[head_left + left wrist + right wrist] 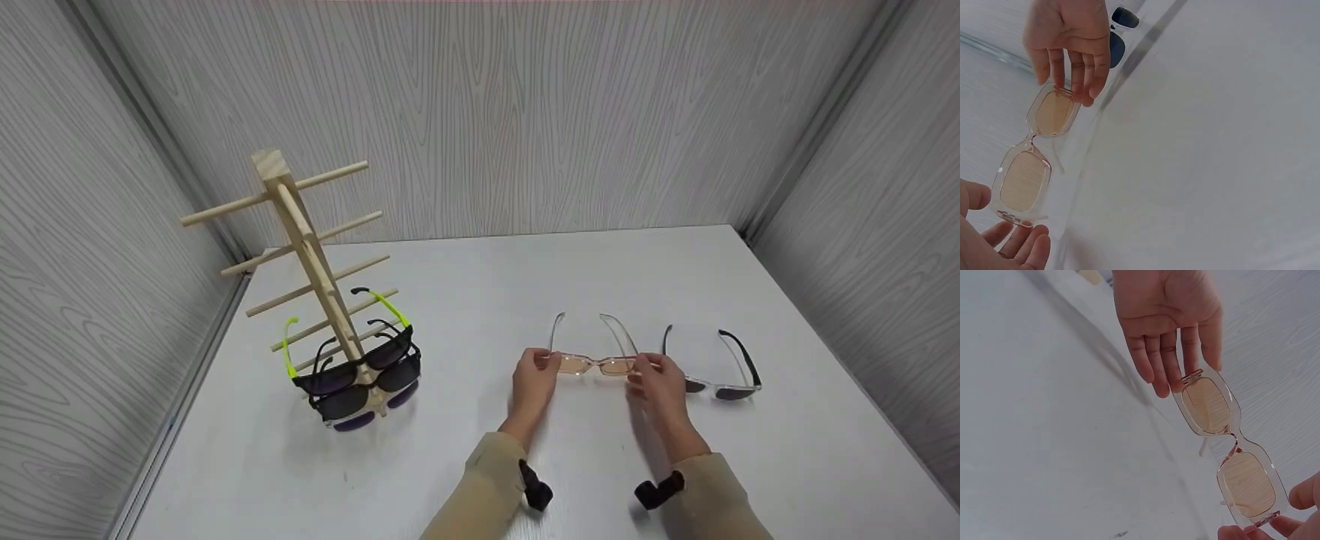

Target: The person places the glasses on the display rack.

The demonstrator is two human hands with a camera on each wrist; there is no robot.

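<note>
Both hands hold one pair of clear-framed glasses with light orange lenses [576, 364], raised a little off the table with the temples unfolded and pointing away. My left hand [534, 386] pinches the left end of the frame between thumb and fingers. At the opposite end, my right hand [663, 390] grips the hinge corner the same way. In the right wrist view the orange lenses [1247, 484] face the camera, with fingertips at each outer edge. Just right of the right hand lie clear-framed sunglasses [735, 393] with dark lenses and black temple tips, partly hidden by that hand.
A wooden display rack [311, 255] with several pegs stands at the left. On its lower pegs hang black sunglasses with yellow-green temples [390, 349], black sunglasses [345, 405] and a purple-lensed pair [354, 422]. The white table [465, 300] is enclosed by grey wood-grain panels [480, 112].
</note>
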